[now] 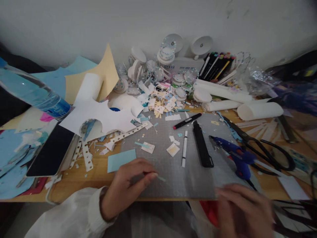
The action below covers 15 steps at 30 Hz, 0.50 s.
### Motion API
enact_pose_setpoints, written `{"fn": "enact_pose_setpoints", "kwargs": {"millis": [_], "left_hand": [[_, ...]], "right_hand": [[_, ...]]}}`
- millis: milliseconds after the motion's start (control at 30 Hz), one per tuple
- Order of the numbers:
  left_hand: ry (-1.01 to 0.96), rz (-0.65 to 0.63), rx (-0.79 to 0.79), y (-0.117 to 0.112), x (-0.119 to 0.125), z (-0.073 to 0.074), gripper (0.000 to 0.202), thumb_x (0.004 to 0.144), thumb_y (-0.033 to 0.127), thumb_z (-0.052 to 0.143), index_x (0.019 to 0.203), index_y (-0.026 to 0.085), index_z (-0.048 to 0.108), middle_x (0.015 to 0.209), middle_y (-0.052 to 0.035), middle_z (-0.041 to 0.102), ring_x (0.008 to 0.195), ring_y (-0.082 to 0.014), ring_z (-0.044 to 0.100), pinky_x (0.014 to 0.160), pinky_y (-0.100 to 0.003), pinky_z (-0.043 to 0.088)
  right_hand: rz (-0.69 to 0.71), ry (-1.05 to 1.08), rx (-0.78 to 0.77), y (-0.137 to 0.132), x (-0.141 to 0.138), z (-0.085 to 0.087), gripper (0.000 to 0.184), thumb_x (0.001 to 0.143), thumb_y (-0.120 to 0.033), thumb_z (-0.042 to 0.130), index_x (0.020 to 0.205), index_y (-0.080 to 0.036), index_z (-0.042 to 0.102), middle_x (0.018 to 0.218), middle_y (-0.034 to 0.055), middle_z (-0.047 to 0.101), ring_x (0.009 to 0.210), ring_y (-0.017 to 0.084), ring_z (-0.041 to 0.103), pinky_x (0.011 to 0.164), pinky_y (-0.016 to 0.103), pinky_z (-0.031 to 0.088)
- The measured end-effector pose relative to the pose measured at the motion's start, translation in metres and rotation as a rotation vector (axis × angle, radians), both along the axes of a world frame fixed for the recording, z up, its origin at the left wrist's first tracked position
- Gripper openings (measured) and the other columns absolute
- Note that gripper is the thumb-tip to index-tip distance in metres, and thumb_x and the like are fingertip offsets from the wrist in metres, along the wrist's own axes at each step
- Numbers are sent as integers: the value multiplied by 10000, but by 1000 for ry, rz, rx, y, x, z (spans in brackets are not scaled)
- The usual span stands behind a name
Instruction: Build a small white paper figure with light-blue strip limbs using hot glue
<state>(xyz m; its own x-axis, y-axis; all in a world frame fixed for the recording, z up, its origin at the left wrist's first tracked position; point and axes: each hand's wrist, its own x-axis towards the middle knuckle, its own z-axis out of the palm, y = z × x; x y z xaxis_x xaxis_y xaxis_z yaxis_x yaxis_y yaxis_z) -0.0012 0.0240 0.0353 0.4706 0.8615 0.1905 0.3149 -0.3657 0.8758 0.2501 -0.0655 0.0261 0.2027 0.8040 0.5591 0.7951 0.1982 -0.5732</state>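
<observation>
- Head view: the left hand (128, 188) pinches a thin pale sliver (161, 178), thumb and fingertips closed on one end. The other end pokes out over the near edge of the grey mat (188, 185).
- The right hand (245, 208) is at the near right corner of the mat. It is blurred, so I cannot tell whether its fingers are apart or hold anything.
- Cutting looks well along: the white sheet (99, 115) already has round holes in it, and a heap of small cut bits (160, 102) lies at the far edge of the mat.
- Some work seems left: a few loose scraps lie apart on the mat, and an uncut blue card (121, 159) sits just beside the left hand.
- On the mat to the right lie a white pen (184, 148), a black marker (187, 121), a knife (202, 145) and a blue glue gun (235, 155). The scissors (262, 148) are just past the glue gun.
- Containers: the marker case (216, 66) at the wall holds a row of dark pens with coloured ends.
- A clear bottle (34, 94) lies tilted at far left, probably with water in it.
- A phone (51, 153) lies on the table (99, 175), screen dark.
</observation>
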Motion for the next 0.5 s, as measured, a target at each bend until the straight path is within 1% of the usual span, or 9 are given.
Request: {"fn": "enact_pose_setpoints", "kwargs": {"millis": [33, 67, 100, 133, 200, 267, 300, 400, 500], "left_hand": [[-88, 47, -105, -2, 1, 6, 137, 920, 215, 576, 874, 161, 693, 804, -37, 691, 747, -126, 641, 669, -196, 515], [-148, 89, -172, -5, 2, 11, 154, 918, 234, 580, 861, 162, 703, 787, -36, 692, 733, -127, 639, 653, -195, 509], [-189, 121, -215, -7, 2, 15, 170, 916, 252, 583, 852, 163, 713, 776, -37, 692, 726, -130, 637, 645, -196, 504], [-219, 144, -242, -10, 3, 17, 183, 914, 265, 585, 843, 164, 720, 771, -38, 692, 724, -131, 635, 642, -197, 500], [-258, 165, -269, -15, 2, 20, 196, 912, 280, 590, 823, 172, 728, 769, -34, 690, 731, -131, 634, 659, -197, 497], [-295, 170, -284, -18, 1, 21, 193, 911, 287, 595, 821, 185, 732, 771, -25, 689, 738, -126, 634, 676, -193, 495], [-308, 168, -292, -19, 0, 21, 188, 912, 290, 596, 831, 195, 736, 776, -20, 690, 743, -123, 633, 680, -189, 494], [-322, 144, -316, -19, -2, 21, 194, 921, 299, 585, 848, 214, 743, 773, -13, 684, 747, -120, 624, 679, -188, 485], [-334, 148, -344, -17, -3, 23, 284, 967, 340, 493, 881, 210, 731, 812, -25, 673, 779, -131, 611, 723, -214, 477]], "right_hand": [[115, 81, -29, 7, -15, 2, 153, 859, -155, 571, 979, -240, 613, 1008, 47, 547, 921, 178, 537, 785, 306, 429], [257, 163, -108, 14, -29, 3, 174, 883, -185, 553, 1043, -242, 595, 1053, 46, 547, 974, 167, 541, 808, 282, 438], [391, 242, -182, 20, -42, 4, 230, 899, -231, 547, 1128, -248, 564, 1112, 48, 548, 1043, 168, 537, 846, 272, 446], [501, 341, -246, 26, -52, 4, 257, 913, -261, 536, 1170, -258, 537, 1134, 42, 555, 1078, 165, 533, 872, 266, 450], [656, 506, -343, 36, -67, 7, 226, 929, -278, 523, 1155, -282, 526, 1084, 13, 587, 1040, 147, 556, 868, 252, 461], [699, 615, -385, 43, -75, 11, 101, 942, -235, 505, 1014, -275, 561, 938, -19, 603, 901, 117, 580, 790, 225, 467], [689, 642, -391, 45, -77, 13, 83, 942, -214, 502, 939, -261, 570, 873, -28, 595, 836, 105, 576, 743, 213, 462], [647, 647, -386, 49, -77, 21, 149, 934, -197, 514, 800, -225, 570, 751, -35, 562, 711, 93, 540, 640, 205, 428], [641, 609, -388, 51, -73, 25, 187, 929, -204, 519, 750, -211, 571, 688, -39, 536, 657, 92, 511, 607, 217, 402]]}}
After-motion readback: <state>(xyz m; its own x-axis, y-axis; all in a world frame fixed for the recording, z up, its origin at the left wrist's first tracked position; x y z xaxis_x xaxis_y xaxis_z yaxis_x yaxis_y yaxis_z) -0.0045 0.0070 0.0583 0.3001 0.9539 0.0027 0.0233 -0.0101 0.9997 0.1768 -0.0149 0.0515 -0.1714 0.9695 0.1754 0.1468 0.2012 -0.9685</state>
